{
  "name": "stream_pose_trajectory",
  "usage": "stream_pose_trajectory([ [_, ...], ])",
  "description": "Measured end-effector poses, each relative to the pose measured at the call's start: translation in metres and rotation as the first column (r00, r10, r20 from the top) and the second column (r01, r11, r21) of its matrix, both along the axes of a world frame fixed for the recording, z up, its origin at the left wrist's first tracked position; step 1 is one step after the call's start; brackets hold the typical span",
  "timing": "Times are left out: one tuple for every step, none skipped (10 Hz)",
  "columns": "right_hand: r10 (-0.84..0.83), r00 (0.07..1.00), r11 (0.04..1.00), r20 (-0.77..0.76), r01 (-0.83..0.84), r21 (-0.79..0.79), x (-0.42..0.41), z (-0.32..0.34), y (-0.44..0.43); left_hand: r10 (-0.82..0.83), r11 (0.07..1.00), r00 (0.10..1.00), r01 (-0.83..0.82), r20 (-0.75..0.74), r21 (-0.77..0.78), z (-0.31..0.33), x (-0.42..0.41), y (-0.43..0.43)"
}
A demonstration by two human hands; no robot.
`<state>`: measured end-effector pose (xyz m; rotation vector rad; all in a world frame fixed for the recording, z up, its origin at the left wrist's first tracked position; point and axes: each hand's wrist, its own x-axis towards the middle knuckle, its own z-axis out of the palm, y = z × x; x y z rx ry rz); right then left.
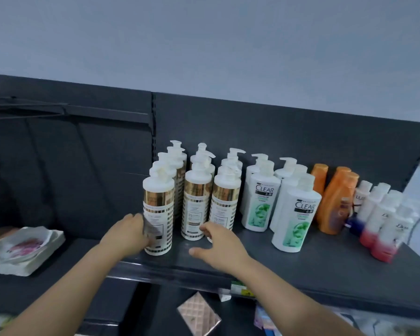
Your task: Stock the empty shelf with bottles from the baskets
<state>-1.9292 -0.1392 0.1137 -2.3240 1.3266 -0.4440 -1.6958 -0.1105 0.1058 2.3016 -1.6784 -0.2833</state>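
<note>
On the dark shelf [301, 270] stand three rows of white pump bottles with gold bands. My left hand [127, 232] grips the front bottle of the left row [158, 207] low on its left side. My right hand [218, 246] hovers just in front of the middle row's front bottle [197, 202] and the right row's front bottle [224, 197], fingers loosely spread and holding nothing. Right of these stand white Clear bottles [295, 214], orange bottles [335, 202] and small white-and-red bottles [386, 224]. No basket is in view.
A stack of white packets with a pink flower print [22, 248] lies on the left shelf section. Below the shelf edge are a pink quilted box [199, 314] and small price tags [238, 288]. The shelf's dark back panel [277, 132] rises behind the bottles.
</note>
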Motion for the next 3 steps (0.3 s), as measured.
stream_pose_trajectory([
  [0.037,0.997,0.999,-0.072,-0.039,-0.022,-0.035,0.003,0.009,0.03,0.999,0.997,-0.032,0.071,0.029,0.003,-0.024,0.013],
  [0.045,0.991,0.998,-0.122,-0.05,-0.039,-0.07,0.005,0.013,0.017,1.0,0.995,-0.019,0.095,0.019,0.008,-0.051,0.026],
  [0.031,0.986,0.997,-0.164,-0.043,-0.069,-0.103,0.013,0.016,-0.007,1.0,0.985,0.011,0.17,-0.018,0.012,-0.08,0.029],
])
